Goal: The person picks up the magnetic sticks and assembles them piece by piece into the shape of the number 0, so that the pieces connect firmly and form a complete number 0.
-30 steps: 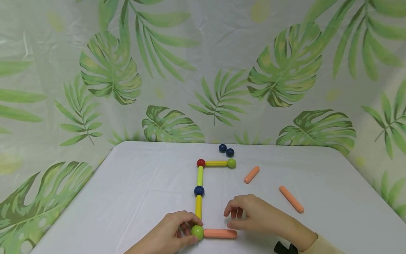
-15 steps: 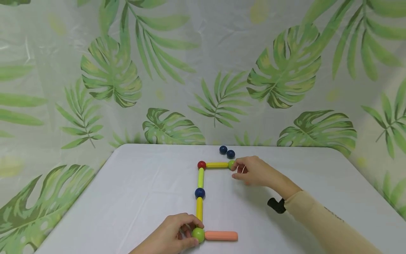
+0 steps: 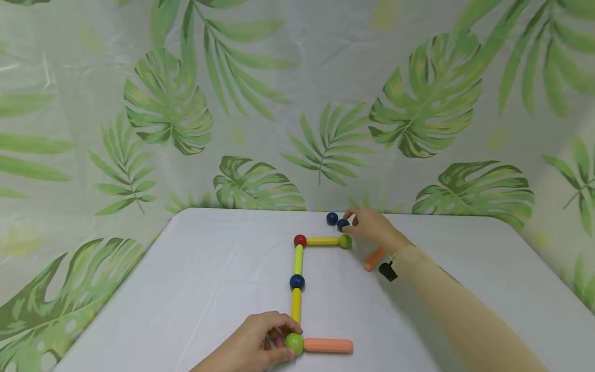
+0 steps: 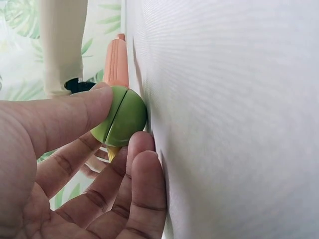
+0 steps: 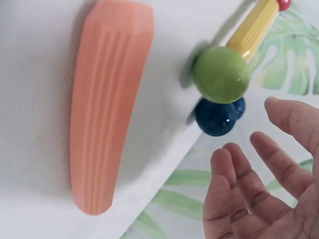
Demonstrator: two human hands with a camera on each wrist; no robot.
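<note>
My left hand pinches a green ball at the near end of a chain of rods and balls. An orange rod sticks out to the right of that ball. From the ball the chain runs away over a yellow rod, a dark blue ball and a lime rod to a red ball. There it turns right along a yellow rod to another green ball. At the far edge my right hand, fingers spread, is beside a loose dark blue ball, apart from it in the right wrist view.
Another dark blue ball lies just left of the loose one. A loose orange rod lies under the right forearm. The white table ends at a leaf-patterned sheet.
My right hand has moved from beside the near orange rod, past the far green ball, to the loose blue balls at the back. My left hand keeps its grip on the near green ball.
</note>
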